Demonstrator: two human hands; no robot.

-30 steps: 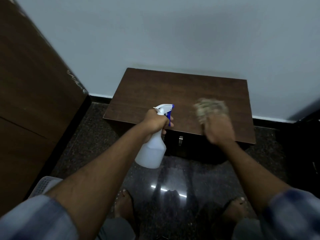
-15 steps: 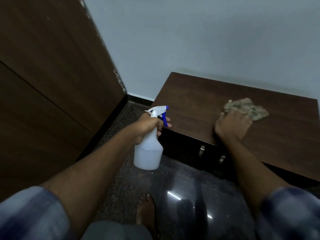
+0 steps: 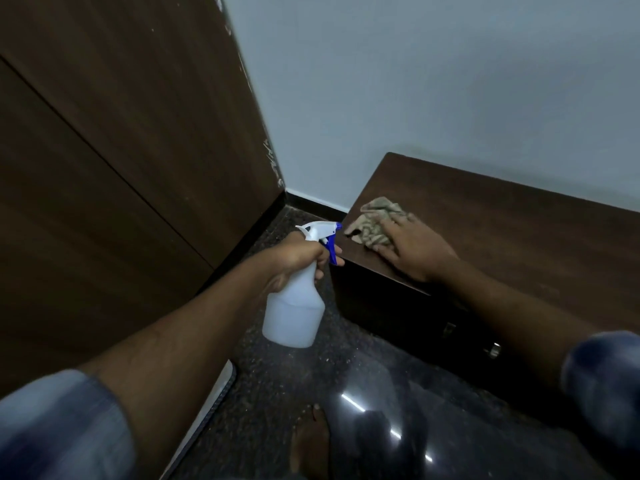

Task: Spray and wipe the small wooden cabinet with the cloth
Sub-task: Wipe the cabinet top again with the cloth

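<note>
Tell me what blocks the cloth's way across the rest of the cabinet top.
Nothing visible. The right hand presses the cloth at the left end of the cabinet top; the wood beyond lies bare.

cabinet (image 3: 519,237) top bare right of cloth (image 3: 377,220), wall (image 3: 415,81) behind

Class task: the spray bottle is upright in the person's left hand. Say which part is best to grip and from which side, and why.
Grip the narrow neck of the spray bottle just under the white head, from behind, as the left hand does. The neck fits a closed palm, and the blue trigger faces forward within reach of the fingers.
</note>
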